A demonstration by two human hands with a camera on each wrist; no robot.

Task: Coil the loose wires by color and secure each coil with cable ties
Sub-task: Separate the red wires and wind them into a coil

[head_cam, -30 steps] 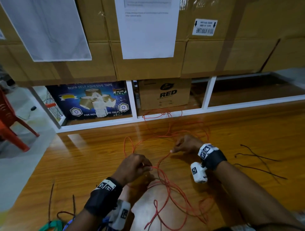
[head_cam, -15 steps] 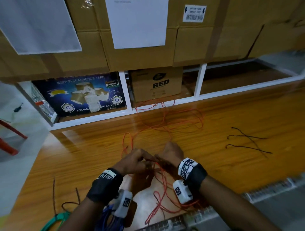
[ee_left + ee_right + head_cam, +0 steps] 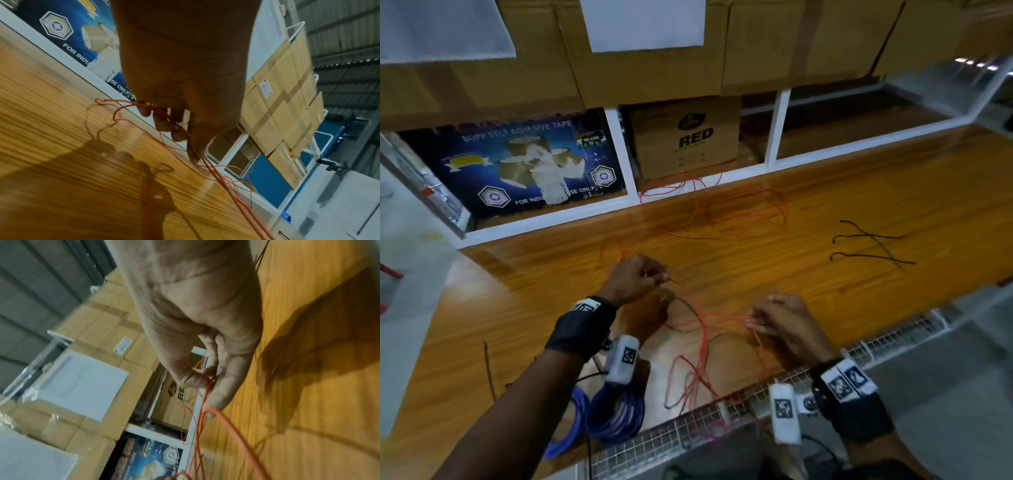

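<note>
Now, from my remote feed: left hand (image 3: pixel 633 279) pinches several strands of red wire (image 3: pixel 702 335) above wooden surface (image 3: pixel 825 192); right hand (image 3: pixel 786 323) pinches same wire between thumb and fingers, nearer surface's front edge. Strands sag between hands; more loose loops sprawl toward far shelf. Blue wire coil (image 3: pixel 616 414) lies below left wrist. Black cable ties (image 3: pixel 869 245) lie well apart at right.

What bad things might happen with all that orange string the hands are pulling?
1. The orange wire crosses itself in loose loops between the left hand and right hand, so pulling may knot it.
2. Some loops hang over the table's front edge onto a wire grid and might snag there.
</note>
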